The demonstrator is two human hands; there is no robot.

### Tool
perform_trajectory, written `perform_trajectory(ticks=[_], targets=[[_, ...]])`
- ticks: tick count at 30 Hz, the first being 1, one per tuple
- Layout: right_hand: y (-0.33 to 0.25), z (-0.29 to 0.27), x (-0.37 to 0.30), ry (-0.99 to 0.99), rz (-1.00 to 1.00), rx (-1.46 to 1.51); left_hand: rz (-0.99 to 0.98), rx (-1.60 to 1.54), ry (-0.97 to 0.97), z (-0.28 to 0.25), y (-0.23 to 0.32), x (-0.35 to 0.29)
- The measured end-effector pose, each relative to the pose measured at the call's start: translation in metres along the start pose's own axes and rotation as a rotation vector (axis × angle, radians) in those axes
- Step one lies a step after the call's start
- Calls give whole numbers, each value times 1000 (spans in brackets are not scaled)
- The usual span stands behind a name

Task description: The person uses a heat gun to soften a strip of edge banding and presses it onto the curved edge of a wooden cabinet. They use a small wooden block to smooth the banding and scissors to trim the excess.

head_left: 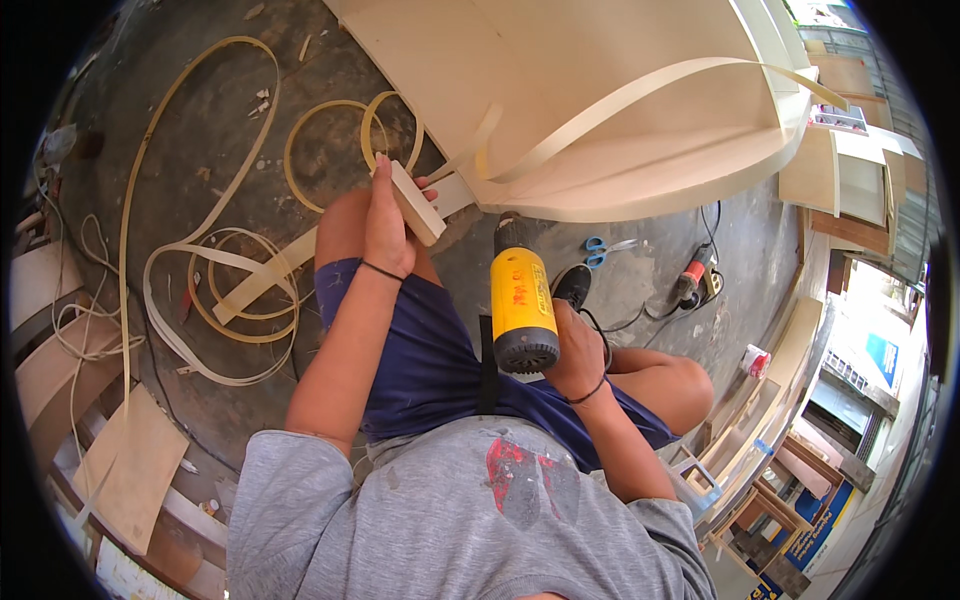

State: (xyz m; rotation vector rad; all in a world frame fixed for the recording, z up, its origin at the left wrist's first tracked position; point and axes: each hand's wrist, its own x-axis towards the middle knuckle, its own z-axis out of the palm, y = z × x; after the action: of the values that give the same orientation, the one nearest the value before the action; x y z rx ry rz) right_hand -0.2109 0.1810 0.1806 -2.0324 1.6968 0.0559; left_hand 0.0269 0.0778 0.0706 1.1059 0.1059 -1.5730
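My right hand (578, 355) is wrapped round a yellow and black heat gun (522, 290), whose dark nozzle points away from me toward the curved edge of a pale wooden cabinet (640, 195). My left hand (388, 225) grips a pale, flat wooden block (415, 203) close to the cabinet's near left corner; some of its fingers are hidden behind the block. A cream edging strip (610, 105) arches loosely over the cabinet panel, and its far end sticks out past the right side. Behind my left hand, part of the strip's run is hidden.
Loops of edging strip (225, 262) sprawl over the grey floor at left. Blue-handled scissors (597, 250) and a red and black power tool (692, 277) with a cord lie to the right. Wooden boards (130, 465) are at lower left. Cabinet parts (845, 185) stand far right.
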Motion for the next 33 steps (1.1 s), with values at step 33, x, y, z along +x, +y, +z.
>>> perform_trajectory(ticks=[33], targets=[[-28,-124,-75,218,-91,-45,-4,17,-60,4,-8,13]])
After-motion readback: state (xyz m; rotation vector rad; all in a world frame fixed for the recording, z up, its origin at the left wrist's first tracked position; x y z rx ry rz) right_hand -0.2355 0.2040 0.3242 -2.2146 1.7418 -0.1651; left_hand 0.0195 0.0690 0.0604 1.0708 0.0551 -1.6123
